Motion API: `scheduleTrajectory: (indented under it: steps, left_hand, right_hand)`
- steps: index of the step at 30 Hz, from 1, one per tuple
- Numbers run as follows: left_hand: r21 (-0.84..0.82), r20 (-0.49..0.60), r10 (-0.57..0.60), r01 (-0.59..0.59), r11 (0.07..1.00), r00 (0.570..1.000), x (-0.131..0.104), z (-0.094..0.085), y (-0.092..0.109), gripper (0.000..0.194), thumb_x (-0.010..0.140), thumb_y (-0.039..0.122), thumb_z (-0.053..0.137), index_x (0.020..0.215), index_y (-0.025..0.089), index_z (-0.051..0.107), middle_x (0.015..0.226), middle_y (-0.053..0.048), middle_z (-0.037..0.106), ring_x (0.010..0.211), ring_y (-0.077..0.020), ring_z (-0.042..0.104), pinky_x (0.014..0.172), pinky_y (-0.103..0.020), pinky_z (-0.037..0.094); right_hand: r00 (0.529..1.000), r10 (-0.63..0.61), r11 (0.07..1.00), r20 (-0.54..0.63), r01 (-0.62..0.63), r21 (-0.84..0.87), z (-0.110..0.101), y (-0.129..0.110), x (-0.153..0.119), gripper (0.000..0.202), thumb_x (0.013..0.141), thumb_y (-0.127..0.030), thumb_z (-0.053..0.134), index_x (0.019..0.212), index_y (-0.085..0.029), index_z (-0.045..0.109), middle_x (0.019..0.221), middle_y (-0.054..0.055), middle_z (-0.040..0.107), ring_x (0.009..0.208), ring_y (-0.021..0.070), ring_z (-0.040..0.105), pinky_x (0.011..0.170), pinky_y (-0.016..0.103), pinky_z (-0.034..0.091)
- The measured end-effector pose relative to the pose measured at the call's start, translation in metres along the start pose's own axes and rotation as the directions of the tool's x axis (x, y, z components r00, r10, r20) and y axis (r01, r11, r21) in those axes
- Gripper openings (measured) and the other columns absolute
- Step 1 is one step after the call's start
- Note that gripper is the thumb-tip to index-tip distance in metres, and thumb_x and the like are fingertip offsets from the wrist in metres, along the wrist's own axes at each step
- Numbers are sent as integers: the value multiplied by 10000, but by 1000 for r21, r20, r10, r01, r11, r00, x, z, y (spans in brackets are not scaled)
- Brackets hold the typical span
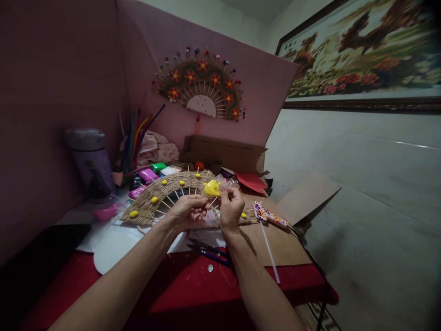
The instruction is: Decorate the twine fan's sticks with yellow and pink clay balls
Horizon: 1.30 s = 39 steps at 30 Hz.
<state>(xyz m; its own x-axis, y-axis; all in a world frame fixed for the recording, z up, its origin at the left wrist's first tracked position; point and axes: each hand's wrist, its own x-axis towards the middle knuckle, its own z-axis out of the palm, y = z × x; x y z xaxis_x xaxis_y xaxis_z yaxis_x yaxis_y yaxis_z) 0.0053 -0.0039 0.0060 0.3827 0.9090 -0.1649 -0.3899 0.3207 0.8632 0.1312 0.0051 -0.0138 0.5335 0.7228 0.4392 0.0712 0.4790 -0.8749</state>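
Note:
My right hand [231, 207] is closed on the edge of a small clear bag of yellow clay [211, 188]. Just left of it, the fingertips of my left hand [191, 209] are pinched together below the bag; what they hold, if anything, is too small to make out. Behind and beneath both hands lies a fan-shaped piece wound with brown twine [144, 202] over thin sticks. Several flattened yellow clay dots, one being a yellow dot [133, 214], sit on its twine band. My hands hide part of the fan's middle and right side.
Dark-handled scissors [215, 255] lie near the red cloth's [172, 285] front. A white tube [270, 253] and a flowered strip [270, 215] rest on cardboard [285, 243] at right. Left stand a purple tumbler [90, 161] and clay packets [149, 175]. A finished fan [203, 78] hangs behind.

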Motion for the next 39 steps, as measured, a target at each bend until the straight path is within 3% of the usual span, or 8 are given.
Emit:
scheduleTrajectory:
  steps: [7,11,13,16,24,30,35,39]
  left_hand:
    - [44,-90,9,-5,999,996,2,1,1,32,620,123,568,592,113,557,466,-15,534,377,-72,457,356,-165,354]
    - [78,-238,207,-194,978,949,3,3,3,136,664,249,620,716,133,570,591,-13,599,410,-90,514,364,-190,391]
    - [111,-184,293,-276,955,938,2,4,4,259,668,358,670,767,135,582,623,-14,607,437,-104,541,360,-195,394]
    - [150,-74,291,-278,949,954,1,4,4,351,595,392,750,741,111,598,620,-31,617,458,-112,556,373,-195,401]
    - [94,-69,294,-287,953,953,4,3,-1,356,559,359,794,729,100,619,631,-54,651,474,-122,580,445,-223,439]
    - [119,51,319,-323,939,946,8,0,-9,387,538,302,820,825,106,650,753,-74,695,626,-151,640,566,-244,484]
    - [157,19,304,-303,940,952,6,1,-7,370,531,287,808,801,99,639,712,-68,683,580,-133,612,509,-220,447]
    - [178,-26,333,-324,929,943,4,2,-5,395,514,299,811,803,94,634,686,-60,673,542,-117,582,473,-207,414]
  right_hand:
    - [1000,22,999,-18,-22,23,0,5,3,330,765,-497,586,753,-170,550,695,24,598,642,143,537,598,254,443]
    - [994,56,998,90,-58,21,0,7,4,292,736,-454,615,706,-168,568,640,0,568,594,127,499,562,239,416]
    - [979,72,997,192,-72,-6,1,5,1,274,723,-427,624,650,-170,561,575,-27,517,535,105,440,527,227,382]
    - [965,96,995,242,-99,-3,4,3,-4,268,723,-416,619,635,-173,547,555,-40,486,511,92,399,502,217,354]
    - [973,106,992,206,-116,40,6,10,-3,342,743,-510,572,661,-179,552,554,-38,501,512,95,416,483,208,350]
    - [978,150,982,144,-164,93,3,13,1,362,720,-520,602,630,-178,528,534,-52,467,477,82,382,452,209,324]
    - [959,231,953,164,-257,158,4,11,1,457,718,-619,581,613,-177,530,467,-71,405,389,63,303,385,214,248]
    - [965,181,965,189,-212,157,5,11,2,478,703,-642,590,650,-167,564,482,-60,442,398,68,346,395,217,274]
